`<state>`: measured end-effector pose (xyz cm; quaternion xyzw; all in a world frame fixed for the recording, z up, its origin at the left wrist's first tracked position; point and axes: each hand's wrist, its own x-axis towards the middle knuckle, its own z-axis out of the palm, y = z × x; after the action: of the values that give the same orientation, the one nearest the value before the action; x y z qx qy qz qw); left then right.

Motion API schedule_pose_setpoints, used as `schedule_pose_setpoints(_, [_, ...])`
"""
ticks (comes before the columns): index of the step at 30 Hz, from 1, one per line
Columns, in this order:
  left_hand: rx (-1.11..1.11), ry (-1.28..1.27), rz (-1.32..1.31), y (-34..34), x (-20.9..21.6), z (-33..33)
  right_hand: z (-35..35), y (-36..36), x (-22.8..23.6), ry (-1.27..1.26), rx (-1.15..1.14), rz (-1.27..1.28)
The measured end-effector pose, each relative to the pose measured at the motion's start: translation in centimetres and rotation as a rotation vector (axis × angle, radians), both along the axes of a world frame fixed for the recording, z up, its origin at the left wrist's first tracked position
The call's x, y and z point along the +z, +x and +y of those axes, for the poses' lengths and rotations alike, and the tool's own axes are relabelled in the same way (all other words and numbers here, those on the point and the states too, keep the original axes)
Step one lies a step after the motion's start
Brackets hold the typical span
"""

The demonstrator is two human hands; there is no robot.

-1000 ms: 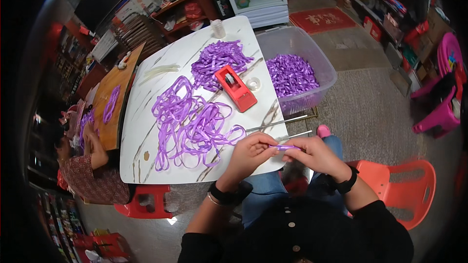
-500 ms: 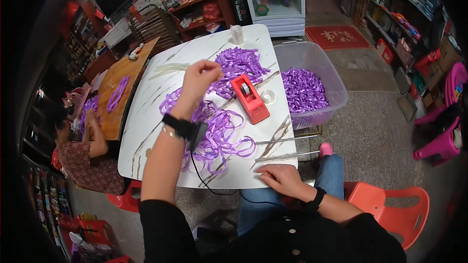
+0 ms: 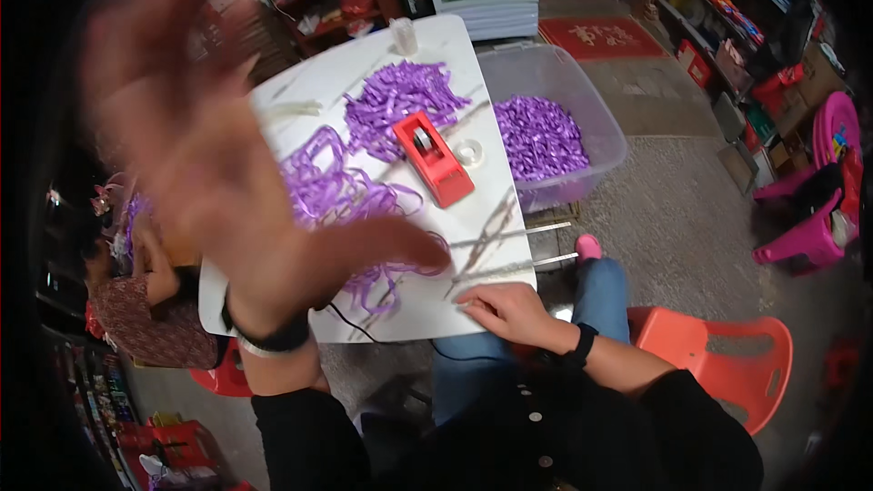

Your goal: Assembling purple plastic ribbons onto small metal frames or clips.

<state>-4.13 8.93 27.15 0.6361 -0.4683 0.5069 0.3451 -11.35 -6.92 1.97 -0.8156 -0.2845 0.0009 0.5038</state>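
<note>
My left hand (image 3: 218,155) is raised close to the camera, blurred, with its fingers apart and nothing seen in it. It covers the left part of the white marble-patterned table (image 3: 491,209). Beneath and beside it lie loose loops of purple ribbon (image 3: 336,186). Farther back is a dense pile of purple ribbon pieces (image 3: 405,100). To the right of the loops stands a red tape dispenser (image 3: 435,159), with a clear tape roll (image 3: 468,154) beside it. My right hand (image 3: 509,311) lies at the near table edge, fingers loosely bent and empty, close to thin metal rods (image 3: 509,267).
A clear plastic bin (image 3: 605,127) filled with purple ribbon pieces stands right of the table. A red plastic chair (image 3: 718,345) is at my right. Another person (image 3: 150,309) sits at the left. A clear cup (image 3: 403,36) stands at the table's far end.
My left hand has risen from above the ribbon toward the camera, and its pinched fingers have spread. My right hand stays at the table edge. The view has shifted slightly.
</note>
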Motion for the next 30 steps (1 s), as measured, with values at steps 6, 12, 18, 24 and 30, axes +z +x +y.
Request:
schedule_pose_setpoints(6, [0.02, -0.081, 0.124, -5.7, -4.3, -5.3, 0.2, 0.1, 0.4, -0.043, 0.008, -0.015])
schedule_pose_setpoints(12, [0.094, -0.111, 0.101, -6.6, -3.1, -1.2, 1.0, -0.1, 0.4, -0.052, 0.011, -0.084])
schedule_pose_setpoints(18, [0.148, -0.145, 0.084, -4.2, -2.4, 0.1, 0.8, -0.6, -0.1, -0.047, 0.015, -0.094])
schedule_pose_setpoints(24, [0.166, -0.17, 0.102, -6.6, -2.3, 0.5, 0.8, -0.4, 0.1, -0.048, -0.011, -0.106])
schedule_pose_setpoints(30, [0.246, -0.17, 0.076, -7.3, -0.4, 1.9, 1.5, -1.0, 0.7, -0.026, 0.023, -0.105])
